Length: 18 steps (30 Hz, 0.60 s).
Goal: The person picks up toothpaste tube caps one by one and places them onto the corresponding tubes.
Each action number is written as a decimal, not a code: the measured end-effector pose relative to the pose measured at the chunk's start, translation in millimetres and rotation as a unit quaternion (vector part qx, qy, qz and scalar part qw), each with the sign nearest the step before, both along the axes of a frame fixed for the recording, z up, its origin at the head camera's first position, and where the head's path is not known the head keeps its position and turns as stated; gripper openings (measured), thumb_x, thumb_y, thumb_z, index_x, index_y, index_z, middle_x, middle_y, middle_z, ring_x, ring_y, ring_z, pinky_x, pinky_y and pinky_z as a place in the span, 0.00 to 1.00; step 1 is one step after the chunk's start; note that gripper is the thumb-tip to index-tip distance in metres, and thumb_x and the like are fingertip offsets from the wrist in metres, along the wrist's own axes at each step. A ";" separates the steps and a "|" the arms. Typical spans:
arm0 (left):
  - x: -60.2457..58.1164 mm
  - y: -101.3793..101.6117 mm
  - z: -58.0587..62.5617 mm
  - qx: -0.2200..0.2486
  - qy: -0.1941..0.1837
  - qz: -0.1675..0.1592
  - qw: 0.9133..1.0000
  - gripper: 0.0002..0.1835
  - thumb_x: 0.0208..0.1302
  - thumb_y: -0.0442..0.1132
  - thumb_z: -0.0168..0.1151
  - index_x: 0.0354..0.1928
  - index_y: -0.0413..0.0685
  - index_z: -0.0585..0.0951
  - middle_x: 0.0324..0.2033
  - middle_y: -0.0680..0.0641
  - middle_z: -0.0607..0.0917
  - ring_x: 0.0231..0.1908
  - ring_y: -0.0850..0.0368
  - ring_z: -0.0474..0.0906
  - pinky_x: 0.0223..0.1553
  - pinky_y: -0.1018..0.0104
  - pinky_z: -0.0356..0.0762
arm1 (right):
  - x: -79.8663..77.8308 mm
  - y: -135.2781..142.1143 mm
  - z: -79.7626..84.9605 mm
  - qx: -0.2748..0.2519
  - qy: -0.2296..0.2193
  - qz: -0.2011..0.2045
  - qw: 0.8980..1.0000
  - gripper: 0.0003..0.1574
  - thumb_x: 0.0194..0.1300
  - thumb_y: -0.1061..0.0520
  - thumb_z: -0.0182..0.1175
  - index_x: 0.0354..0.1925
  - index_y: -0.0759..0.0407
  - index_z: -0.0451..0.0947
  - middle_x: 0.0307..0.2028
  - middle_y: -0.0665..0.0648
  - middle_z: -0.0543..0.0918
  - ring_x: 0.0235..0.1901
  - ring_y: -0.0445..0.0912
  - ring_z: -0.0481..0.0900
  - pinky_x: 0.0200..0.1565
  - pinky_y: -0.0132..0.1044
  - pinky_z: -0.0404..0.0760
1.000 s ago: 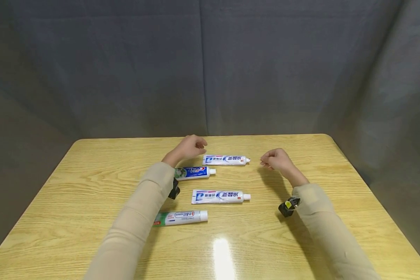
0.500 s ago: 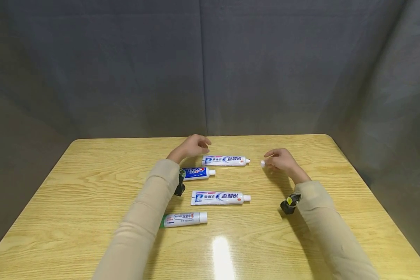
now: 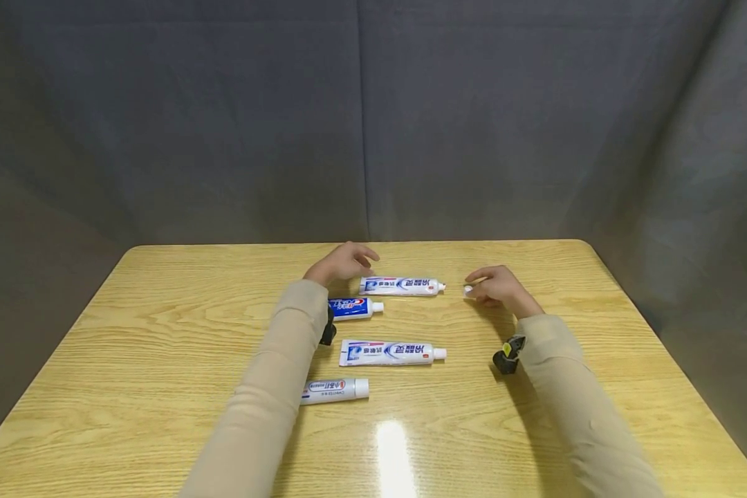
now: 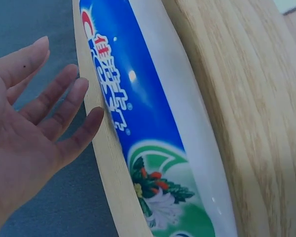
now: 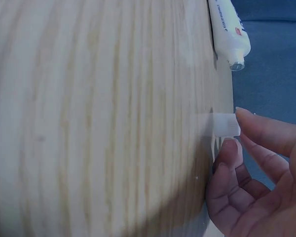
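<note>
My right hand (image 3: 498, 285) is beside a small white cap (image 5: 226, 125) that stands on the table. Its thumb and a fingertip are parted close to the cap, not closed round it; whether they touch it I cannot tell. Left of the cap lies an uncapped white toothpaste tube (image 3: 401, 286), nozzle to the right. Near that tube's flat end my left hand (image 3: 346, 261) hovers with relaxed, spread fingers, holding nothing. A blue toothpaste tube (image 4: 138, 94), partly hidden by the left sleeve in the head view, lies under the left wrist.
Closer to the front are another white toothpaste tube (image 3: 389, 353), with its cap on, and a silver-green one (image 3: 333, 391) half covered by the left sleeve. The wooden table (image 3: 535, 443) ends at a dark curtain (image 3: 473, 138) behind.
The right fingers have loosened and drawn back from the cap, which now shows on the table. My left hand has shifted slightly right, its sleeve covering more of the blue and silver-green tubes.
</note>
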State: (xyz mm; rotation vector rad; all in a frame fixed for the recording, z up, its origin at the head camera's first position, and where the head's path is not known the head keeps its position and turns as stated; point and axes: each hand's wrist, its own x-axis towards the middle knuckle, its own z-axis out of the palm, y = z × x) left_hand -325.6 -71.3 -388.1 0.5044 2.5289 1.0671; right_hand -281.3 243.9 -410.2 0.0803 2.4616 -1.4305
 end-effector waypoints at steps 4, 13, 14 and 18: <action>-1.6 2.2 -2.2 -0.007 -0.014 0.003 1.000 0.20 0.61 0.35 0.58 0.56 0.46 0.74 0.54 0.42 0.73 0.53 0.47 0.68 0.55 0.53 0.64 | -0.8 0.4 -0.6 0.003 -0.005 -0.004 1.000 0.28 0.55 0.67 0.62 0.54 0.73 0.69 0.18 0.49 0.76 0.19 0.39 0.71 0.24 0.32 0.73; -4.2 8.1 -6.6 -0.025 -0.028 0.005 0.999 0.19 0.61 0.38 0.59 0.55 0.47 0.76 0.54 0.43 0.73 0.53 0.48 0.68 0.55 0.54 0.64 | 1.1 0.2 0.9 0.010 -0.010 -0.002 1.000 0.26 0.55 0.65 0.62 0.52 0.72 0.70 0.19 0.49 0.75 0.19 0.40 0.70 0.24 0.33 0.73; -4.3 8.6 -6.9 -0.025 -0.030 0.005 0.999 0.19 0.60 0.38 0.60 0.54 0.46 0.76 0.54 0.43 0.74 0.53 0.48 0.68 0.55 0.54 0.64 | 1.2 0.0 0.9 0.013 -0.008 -0.003 1.000 0.25 0.55 0.65 0.62 0.51 0.72 0.71 0.18 0.49 0.75 0.18 0.40 0.70 0.24 0.33 0.73; -2.8 10.6 -7.7 -0.024 -0.039 0.004 0.999 0.18 0.59 0.37 0.62 0.52 0.43 0.77 0.52 0.43 0.75 0.52 0.48 0.69 0.55 0.55 0.65 | 2.3 -1.6 0.1 0.031 0.001 -0.012 0.999 0.20 0.55 0.64 0.63 0.46 0.72 0.74 0.18 0.49 0.74 0.18 0.40 0.69 0.24 0.32 0.72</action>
